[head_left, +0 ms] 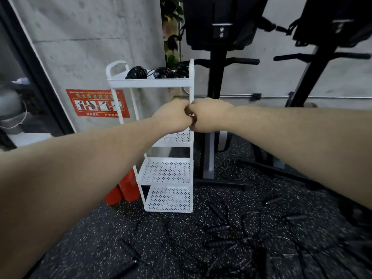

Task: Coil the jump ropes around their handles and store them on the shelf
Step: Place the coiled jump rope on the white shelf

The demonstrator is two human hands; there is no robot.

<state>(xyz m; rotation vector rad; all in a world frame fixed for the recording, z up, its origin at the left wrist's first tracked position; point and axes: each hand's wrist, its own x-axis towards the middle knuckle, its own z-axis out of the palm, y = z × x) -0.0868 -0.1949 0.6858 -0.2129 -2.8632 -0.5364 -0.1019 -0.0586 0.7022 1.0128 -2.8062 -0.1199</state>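
Note:
Both arms are stretched out in front of the white tiered shelf [190,85]. My left hand [173,116] and my right hand [209,115] are curled into fists, knuckles pressed together at mid-shelf height. No rope hangs from either fist. A small dark spot shows in the gap between them; I cannot tell what it is. Three coiled black jump ropes [161,73] lie in the shelf's top tray. Several loose jump ropes with black ribbed handles [219,228] lie tangled on the speckled floor below my arms; another handle [128,251] lies at the lower left.
The shelf's lower perforated tiers [167,172] hold nothing. Red fire extinguishers [122,190] stand left of its base under a red sign. Black exercise machine stands [215,81] rise right of the shelf, with floor bars [223,183] spreading over the dark rubber mat.

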